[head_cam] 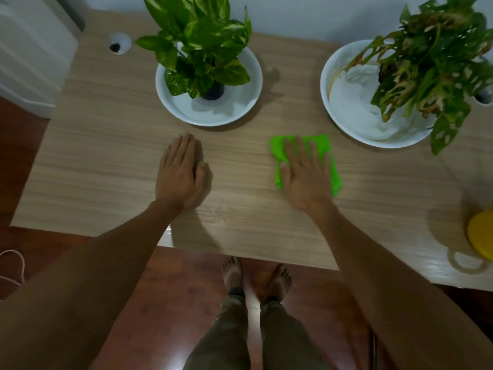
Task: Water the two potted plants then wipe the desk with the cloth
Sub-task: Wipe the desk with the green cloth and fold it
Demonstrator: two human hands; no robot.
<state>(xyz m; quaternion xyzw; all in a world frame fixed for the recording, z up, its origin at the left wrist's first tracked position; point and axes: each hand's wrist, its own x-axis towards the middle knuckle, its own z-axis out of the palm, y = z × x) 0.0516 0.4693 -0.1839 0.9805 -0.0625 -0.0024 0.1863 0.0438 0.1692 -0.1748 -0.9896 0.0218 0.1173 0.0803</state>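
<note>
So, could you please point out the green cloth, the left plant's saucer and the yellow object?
green cloth (321,145): head view, far right corner.
left plant's saucer (237,108): head view, bare inner rim.
yellow object (481,233): head view, visible top.

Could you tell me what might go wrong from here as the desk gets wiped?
The right hand presses the folded bright green cloth flat close to the white saucer of the drooping, browning plant; a wide stroke could knock the saucer, which shows brownish residue and may hold water. Its leaves overhang the light wooden desk and could snag. The yellow round object at the desk's right edge could get pushed off.
</note>
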